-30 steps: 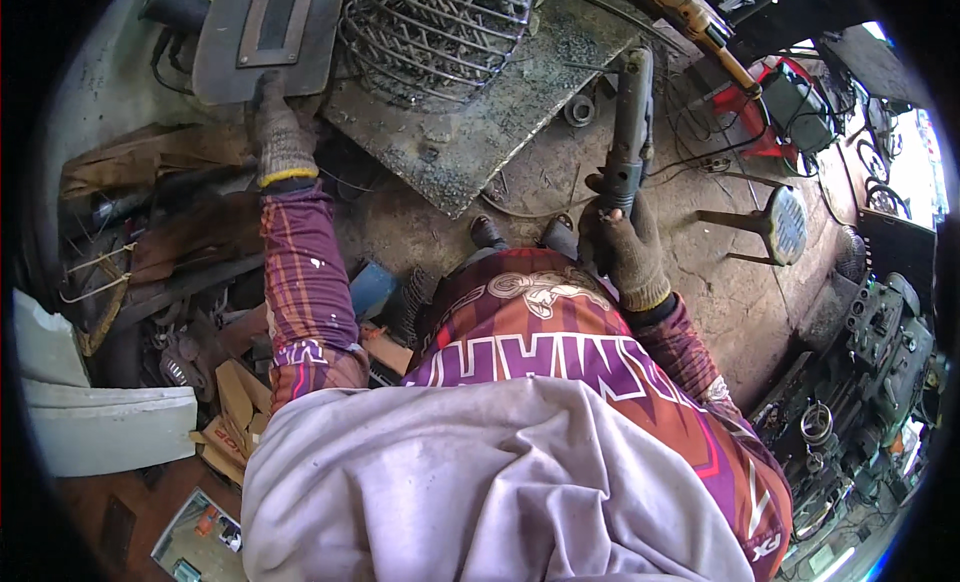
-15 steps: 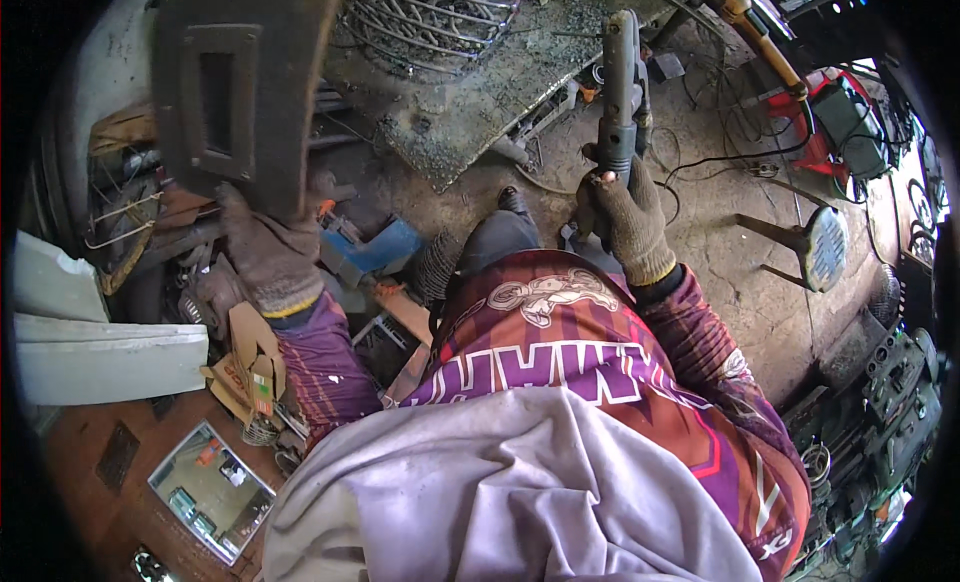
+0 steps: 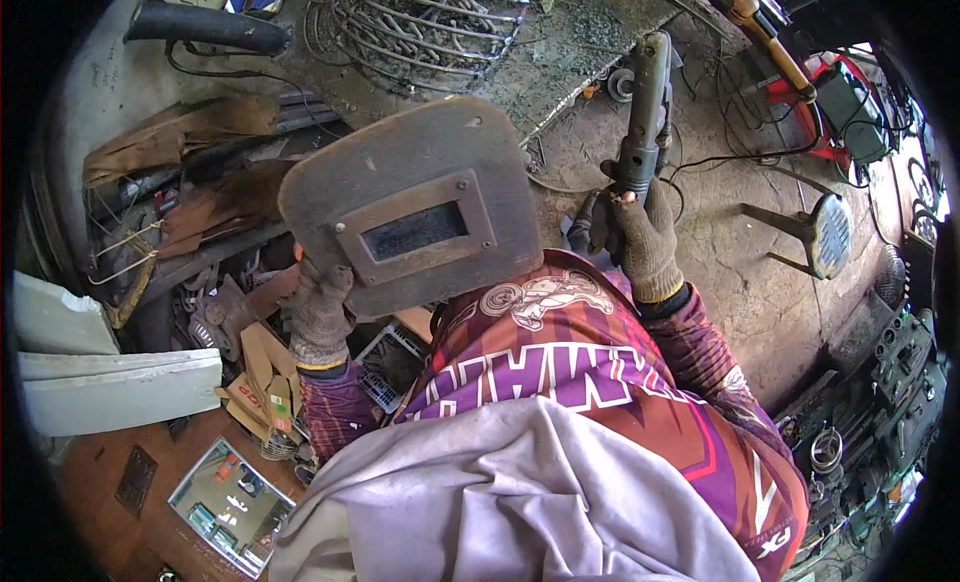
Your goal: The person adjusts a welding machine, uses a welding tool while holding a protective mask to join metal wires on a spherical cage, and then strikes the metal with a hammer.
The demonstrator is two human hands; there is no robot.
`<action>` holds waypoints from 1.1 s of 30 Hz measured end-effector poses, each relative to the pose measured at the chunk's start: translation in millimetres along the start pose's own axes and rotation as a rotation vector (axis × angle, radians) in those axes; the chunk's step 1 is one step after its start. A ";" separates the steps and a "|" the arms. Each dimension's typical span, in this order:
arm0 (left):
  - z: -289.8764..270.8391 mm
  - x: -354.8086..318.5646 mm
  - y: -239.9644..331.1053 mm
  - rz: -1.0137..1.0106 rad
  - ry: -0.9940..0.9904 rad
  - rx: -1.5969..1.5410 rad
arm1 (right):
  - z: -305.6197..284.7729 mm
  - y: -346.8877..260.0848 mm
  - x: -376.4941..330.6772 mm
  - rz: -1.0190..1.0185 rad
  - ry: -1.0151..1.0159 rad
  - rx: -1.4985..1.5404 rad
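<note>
My left hand (image 3: 322,314), in a knit work glove, grips a brown welding hand shield (image 3: 425,147) at its lower left corner. The shield has a dark rectangular window and is turned broad side up, in front of my torso. My right hand (image 3: 648,244), also gloved, is closed round the lower end of a long grey tubular piece (image 3: 646,97). The piece points away from me, with a collar near the glove and a slimmer part along its side. Its lower end is hidden in my hand, so its kind is unclear.
A wire basket (image 3: 425,22) stands on a grit-covered metal table (image 3: 585,42) ahead. To the right are a round-topped stool (image 3: 828,240), a red and green machine (image 3: 850,122) and trailing cables. Cardboard (image 3: 262,377) and a mirror (image 3: 228,502) lie at the left.
The welding shield has swung right and toward me, from upright at the far left to in front of my torso. My right hand has shifted slightly right with the grey tubular piece.
</note>
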State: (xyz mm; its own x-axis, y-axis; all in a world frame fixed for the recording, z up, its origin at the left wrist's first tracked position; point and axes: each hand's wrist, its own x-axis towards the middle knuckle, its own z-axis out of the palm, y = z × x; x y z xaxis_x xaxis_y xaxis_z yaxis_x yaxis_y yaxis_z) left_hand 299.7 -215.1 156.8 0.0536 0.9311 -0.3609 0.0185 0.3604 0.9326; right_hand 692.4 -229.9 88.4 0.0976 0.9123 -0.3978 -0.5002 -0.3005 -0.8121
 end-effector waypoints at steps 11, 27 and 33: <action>31.5 -16.7 8.2 -0.308 -0.157 -0.363 | 6.5 6.3 11.5 -0.033 -0.034 -0.018; -8.4 26.3 35.7 0.138 0.012 -0.466 | 10.2 19.7 32.3 -0.031 -0.091 -0.131; 7.8 38.3 38.6 0.222 0.099 -0.461 | 13.9 14.4 31.3 -0.023 -0.106 -0.185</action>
State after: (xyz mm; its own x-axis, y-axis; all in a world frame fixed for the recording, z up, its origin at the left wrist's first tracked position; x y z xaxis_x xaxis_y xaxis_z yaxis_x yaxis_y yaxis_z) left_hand 310.2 -166.0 179.0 -0.0891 0.9808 -0.1734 -0.4252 0.1199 0.8971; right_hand 676.3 -201.9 70.2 0.0111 0.9407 -0.3392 -0.3311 -0.3166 -0.8889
